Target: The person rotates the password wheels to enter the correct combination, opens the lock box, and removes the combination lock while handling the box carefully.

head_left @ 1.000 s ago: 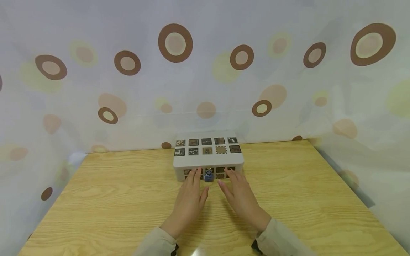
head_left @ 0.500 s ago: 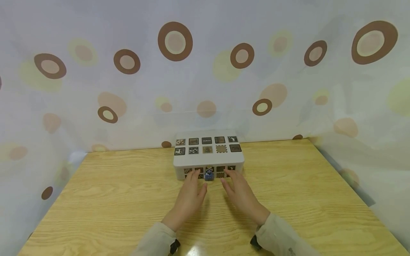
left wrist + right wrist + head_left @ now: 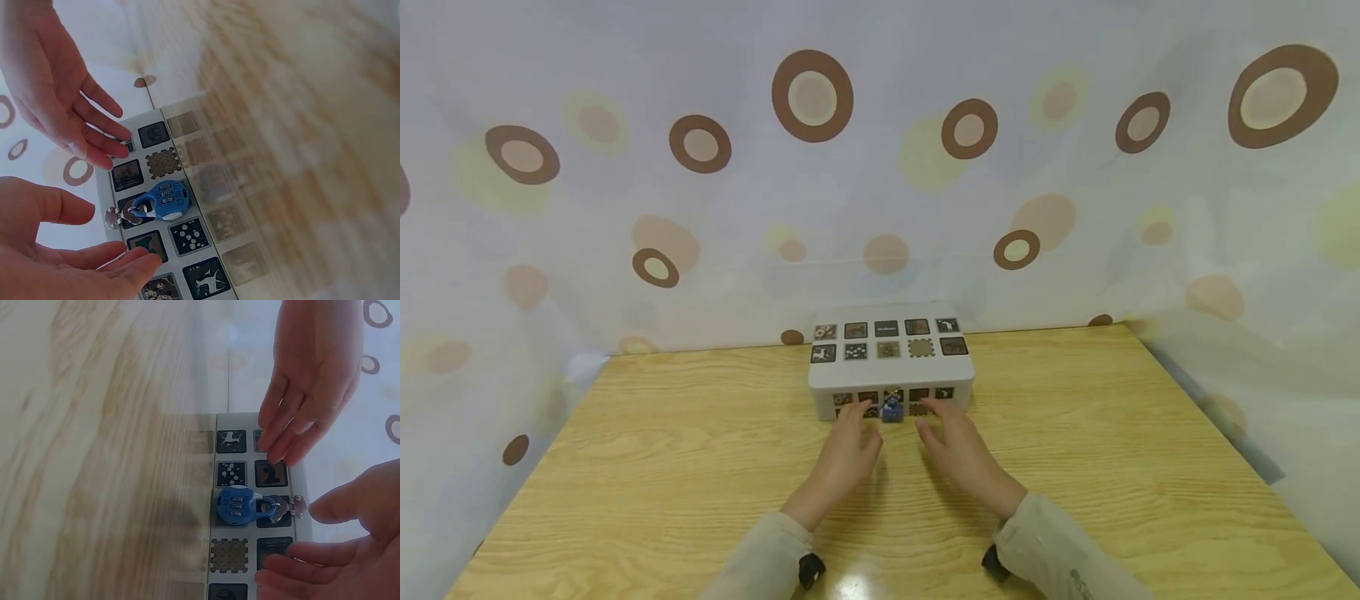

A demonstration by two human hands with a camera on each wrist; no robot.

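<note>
A white box point(image 3: 892, 367) printed with dark picture squares stands lid down at the back of the table. From the metal clasp point(image 3: 284, 507) on its front hangs a blue combination padlock point(image 3: 167, 199), its shackle through the clasp and its number wheels showing. My left hand point(image 3: 842, 458) is just left of the padlock, palm inward, fingers loosely bent near the box's front. On the other side my right hand point(image 3: 966, 457) mirrors it, thumb apart from the fingers. Neither hand holds anything; the padlock sits between them.
The wooden table point(image 3: 685, 467) has a glossy, grained top that reflects the box in the wrist views. Behind the box hangs a pale curtain point(image 3: 880, 208) with brown and beige circles, which also runs along both sides.
Both hands have drawn back slightly from the box front, and their fingers look a little more bent. The view has shifted slightly; box and padlock stay in place.
</note>
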